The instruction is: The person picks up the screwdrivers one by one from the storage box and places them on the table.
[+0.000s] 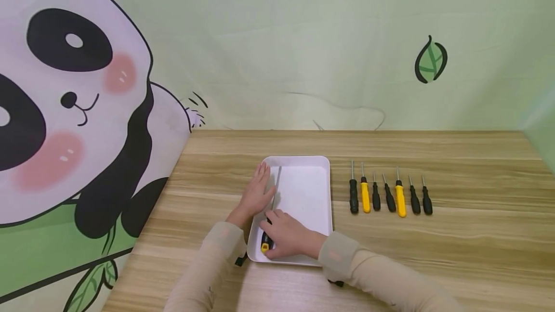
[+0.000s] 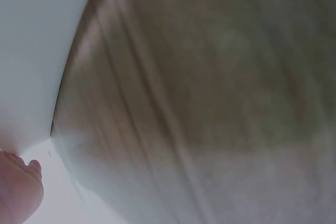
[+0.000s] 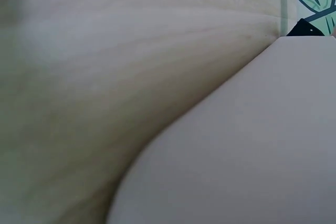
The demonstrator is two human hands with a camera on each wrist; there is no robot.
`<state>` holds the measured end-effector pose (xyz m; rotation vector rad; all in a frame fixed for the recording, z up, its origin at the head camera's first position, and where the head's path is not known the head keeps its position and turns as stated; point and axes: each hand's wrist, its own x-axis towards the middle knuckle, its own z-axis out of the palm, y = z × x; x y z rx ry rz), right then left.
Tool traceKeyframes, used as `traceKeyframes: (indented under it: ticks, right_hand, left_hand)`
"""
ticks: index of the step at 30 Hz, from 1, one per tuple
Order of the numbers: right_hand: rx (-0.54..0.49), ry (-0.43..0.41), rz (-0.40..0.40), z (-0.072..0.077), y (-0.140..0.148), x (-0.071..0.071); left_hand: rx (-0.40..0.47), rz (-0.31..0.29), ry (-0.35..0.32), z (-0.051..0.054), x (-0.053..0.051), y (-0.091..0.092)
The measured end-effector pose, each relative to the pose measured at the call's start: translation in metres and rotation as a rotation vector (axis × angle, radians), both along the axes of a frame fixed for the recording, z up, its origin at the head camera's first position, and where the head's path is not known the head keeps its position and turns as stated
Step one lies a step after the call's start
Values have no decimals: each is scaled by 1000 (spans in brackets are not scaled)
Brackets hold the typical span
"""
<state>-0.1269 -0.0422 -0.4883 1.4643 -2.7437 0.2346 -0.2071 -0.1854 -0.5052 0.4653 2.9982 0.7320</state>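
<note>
A long screwdriver (image 1: 265,243) with a black and yellow handle lies along the left side of a white tray (image 1: 310,191), its shaft pointing to the back. My right hand (image 1: 288,235) holds its handle, the fingers curled over it and covering part of it. My left hand (image 1: 257,196) rests at the tray's left rim with its fingers straight, the thumb close to the shaft. In the left wrist view, part of a hand (image 2: 20,190) shows at the lower left beside the pale tray wall (image 2: 42,40). The right wrist view shows mainly the tray's outer side (image 3: 236,145).
Right of the tray, several smaller screwdrivers lie in a row with tips to the back, among them a black one (image 1: 353,196) and a yellow one (image 1: 400,199). The wooden table (image 1: 477,235) meets a green printed wall covering (image 1: 347,61) at the back.
</note>
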Motion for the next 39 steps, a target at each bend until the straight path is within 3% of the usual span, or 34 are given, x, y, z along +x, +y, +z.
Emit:
traceKeyframes:
  ticks: [19,30,39]
  right_hand:
    - [-108,108,62,-7,15,-2]
    - [-75,32,37,-5,21,-1]
    - [-101,48,33,-6,26,0]
  left_hand:
    - [-7,16,-22,2,2,0]
    - [-13,12,-3,2,1,1]
    - [2,26,-26,2,1,1]
